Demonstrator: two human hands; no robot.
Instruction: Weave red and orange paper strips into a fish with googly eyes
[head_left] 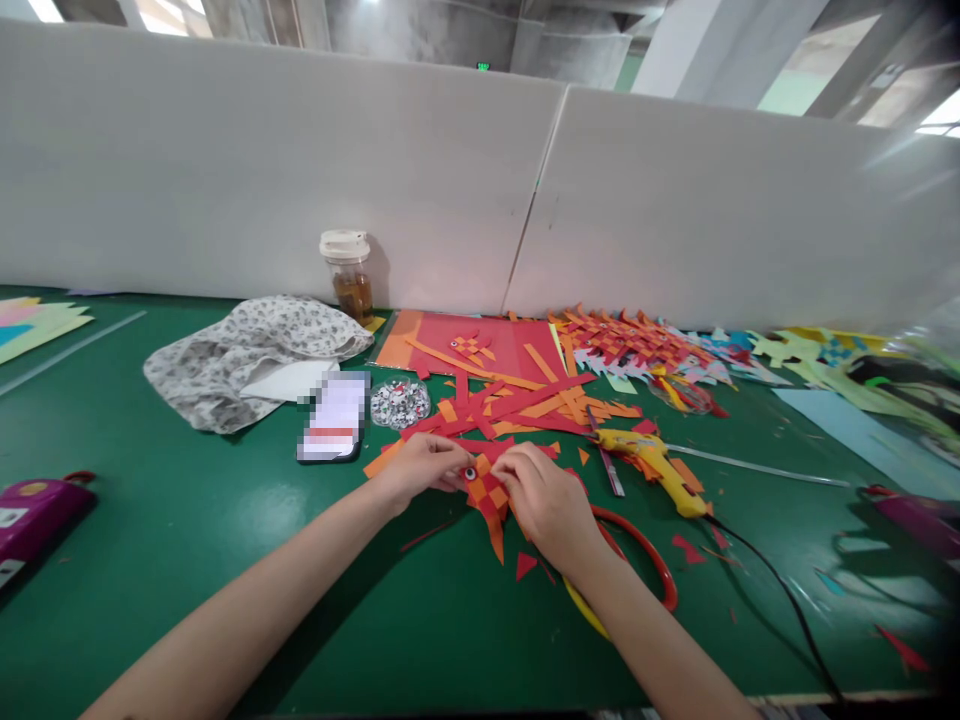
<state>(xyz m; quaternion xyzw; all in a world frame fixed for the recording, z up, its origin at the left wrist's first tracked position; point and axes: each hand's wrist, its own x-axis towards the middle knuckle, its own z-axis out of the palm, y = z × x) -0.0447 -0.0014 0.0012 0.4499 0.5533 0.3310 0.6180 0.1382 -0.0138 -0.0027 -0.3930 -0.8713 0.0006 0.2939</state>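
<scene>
Between my hands is a woven paper fish [489,490] in red and orange, with a googly eye on its left end. My left hand [426,468] pinches the fish's edge beside the eye. On the other side, my right hand [541,500] has its fingers closed on the fish's right part, which they partly cover. Scissors [664,570] with red and yellow handles lie under my right wrist. Just beyond my hands are red and orange paper strips [495,405] in a loose heap.
A yellow glue gun [652,465] with a black cord lies at right. Left of the strips are a dish of googly eyes [401,403], a phone [335,415] and a patterned cloth [225,360]. A lidded cup [349,275] stands by the white partition [262,170]. Finished woven pieces [630,338] pile up behind.
</scene>
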